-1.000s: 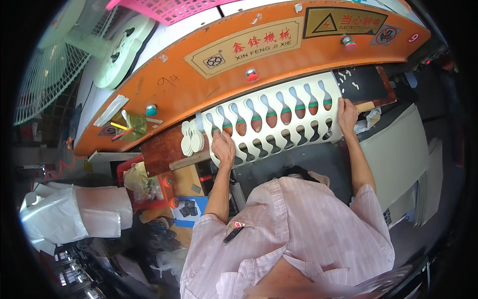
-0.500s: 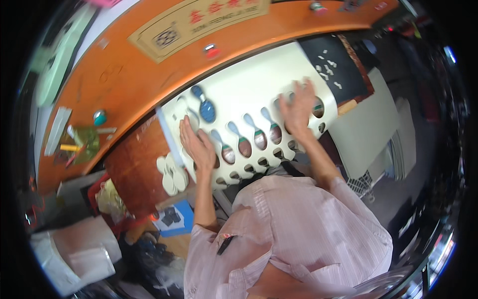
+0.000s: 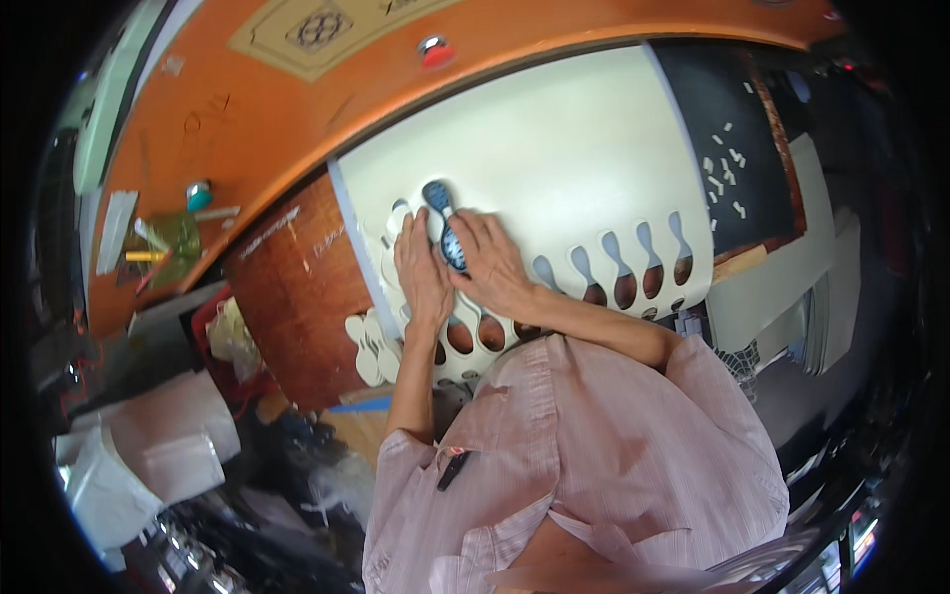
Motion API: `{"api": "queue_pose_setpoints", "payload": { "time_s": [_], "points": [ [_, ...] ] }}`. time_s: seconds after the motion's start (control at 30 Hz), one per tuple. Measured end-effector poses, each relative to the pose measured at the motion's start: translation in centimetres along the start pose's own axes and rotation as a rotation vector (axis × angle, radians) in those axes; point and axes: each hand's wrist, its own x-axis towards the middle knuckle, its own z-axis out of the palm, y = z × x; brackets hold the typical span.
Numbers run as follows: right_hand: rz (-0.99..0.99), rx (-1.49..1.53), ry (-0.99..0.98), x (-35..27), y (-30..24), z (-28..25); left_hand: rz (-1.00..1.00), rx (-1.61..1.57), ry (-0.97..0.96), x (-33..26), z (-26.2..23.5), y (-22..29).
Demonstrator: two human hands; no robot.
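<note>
Both hands are working side by side: the left hand (image 3: pixel 421 272) is pressing flat, fingers spread, on the white sheet (image 3: pixel 554 168), while the right hand (image 3: pixel 490 262) is pinching a blue cutting die (image 3: pixel 445 223) lying upon it, apparently positioning the die; pressing probably needs both hands clear.

At the centre of the frame, the cream sheet (image 3: pixel 554 168) looks like matt, smooth card or board, its cut-outs clean-edged. The blue die (image 3: pixel 445 226) on it shines like metal or glossy plastic, though blur leaves this unsure. At upper left, the orange machine panel (image 3: pixel 247 119) is painted metal with a dull, scuffed sheen. The brown block (image 3: pixel 292 297) at middle left seems rough wood. The pink shirt (image 3: pixel 584 465) at the bottom is soft woven cloth.
</note>
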Motion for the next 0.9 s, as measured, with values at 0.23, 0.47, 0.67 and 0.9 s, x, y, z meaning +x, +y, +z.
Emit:
{"api": "queue_pose_setpoints", "payload": {
  "time_s": [0.23, 0.47, 0.67, 0.9],
  "points": [
    [0.399, 0.713, -0.118, 0.9, 1.9, -3.4, -0.019, 0.084, -0.022, -0.6, 0.1, 0.3],
    [0.547, 1.056, -0.153, 1.1, 4.6, -5.3, -0.129, -0.199, 0.033, 0.0, -1.2, 1.2],
    [0.417, 0.834, -0.154, 0.0, 3.2, -4.4, -0.085, -0.161, 0.197, -0.4, 0.8, 2.8],
    [0.615, 1.298, -0.079, 1.5, 4.8, -5.1, -0.086, -0.191, 0.368, 0.1, 3.0, 2.8]
  ]
}}
